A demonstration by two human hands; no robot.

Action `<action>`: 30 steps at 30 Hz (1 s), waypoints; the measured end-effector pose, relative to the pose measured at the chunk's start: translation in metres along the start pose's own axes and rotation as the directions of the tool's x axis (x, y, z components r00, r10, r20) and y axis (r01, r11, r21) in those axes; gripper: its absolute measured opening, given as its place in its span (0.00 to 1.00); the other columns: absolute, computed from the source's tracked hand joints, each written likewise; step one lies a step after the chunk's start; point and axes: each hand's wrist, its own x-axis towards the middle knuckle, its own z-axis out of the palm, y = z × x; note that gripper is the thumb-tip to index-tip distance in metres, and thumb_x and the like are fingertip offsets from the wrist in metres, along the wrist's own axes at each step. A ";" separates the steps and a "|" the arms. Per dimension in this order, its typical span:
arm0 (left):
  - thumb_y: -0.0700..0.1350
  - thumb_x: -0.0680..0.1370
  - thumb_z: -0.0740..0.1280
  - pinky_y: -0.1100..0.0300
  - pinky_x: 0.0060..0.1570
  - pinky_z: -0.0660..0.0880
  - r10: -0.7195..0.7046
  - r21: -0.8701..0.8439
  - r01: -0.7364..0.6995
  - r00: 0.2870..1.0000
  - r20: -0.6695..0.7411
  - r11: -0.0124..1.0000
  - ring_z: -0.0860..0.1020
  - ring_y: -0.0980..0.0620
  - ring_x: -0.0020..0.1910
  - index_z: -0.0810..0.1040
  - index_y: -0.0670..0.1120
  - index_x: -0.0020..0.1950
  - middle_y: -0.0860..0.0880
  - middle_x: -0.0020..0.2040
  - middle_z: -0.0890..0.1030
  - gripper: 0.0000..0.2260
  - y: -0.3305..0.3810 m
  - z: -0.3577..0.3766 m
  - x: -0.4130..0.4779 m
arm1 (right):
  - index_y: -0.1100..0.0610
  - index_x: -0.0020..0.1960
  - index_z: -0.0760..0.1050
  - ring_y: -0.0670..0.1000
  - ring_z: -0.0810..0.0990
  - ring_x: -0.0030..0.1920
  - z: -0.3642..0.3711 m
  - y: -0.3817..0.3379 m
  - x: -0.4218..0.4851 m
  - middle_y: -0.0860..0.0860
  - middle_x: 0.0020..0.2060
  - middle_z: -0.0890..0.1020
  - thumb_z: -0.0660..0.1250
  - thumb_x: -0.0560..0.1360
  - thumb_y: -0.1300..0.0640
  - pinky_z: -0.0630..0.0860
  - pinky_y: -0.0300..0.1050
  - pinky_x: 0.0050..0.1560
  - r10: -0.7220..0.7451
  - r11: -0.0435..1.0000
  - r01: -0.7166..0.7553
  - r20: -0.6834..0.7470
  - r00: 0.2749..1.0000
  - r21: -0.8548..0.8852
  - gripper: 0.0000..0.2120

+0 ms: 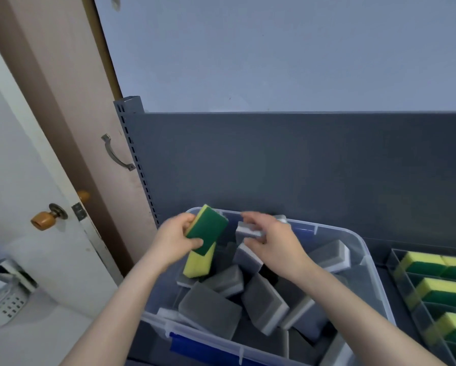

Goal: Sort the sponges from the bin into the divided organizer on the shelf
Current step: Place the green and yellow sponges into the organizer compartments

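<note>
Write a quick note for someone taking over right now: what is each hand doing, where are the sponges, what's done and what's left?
Left hand grips a yellow-green sponge, possibly two stacked, above the bin.
Right hand grips a grey-white sponge over the bin's far side.
Done: sorted yellow-green sponges sit in rows in the organizer, at right.
Left: place both held sponges; many grey sponges lie in the bin.
</note>
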 end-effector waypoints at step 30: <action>0.48 0.71 0.69 0.60 0.39 0.69 -0.219 0.644 0.106 0.971 0.097 0.757 0.78 0.47 0.49 0.76 0.47 0.52 0.46 0.51 0.79 0.12 0.008 0.042 0.044 | 0.48 0.54 0.76 0.41 0.77 0.41 -0.027 0.023 -0.042 0.38 0.38 0.79 0.75 0.66 0.56 0.69 0.26 0.41 0.170 0.985 -0.161 -0.261 0.950 0.057 0.18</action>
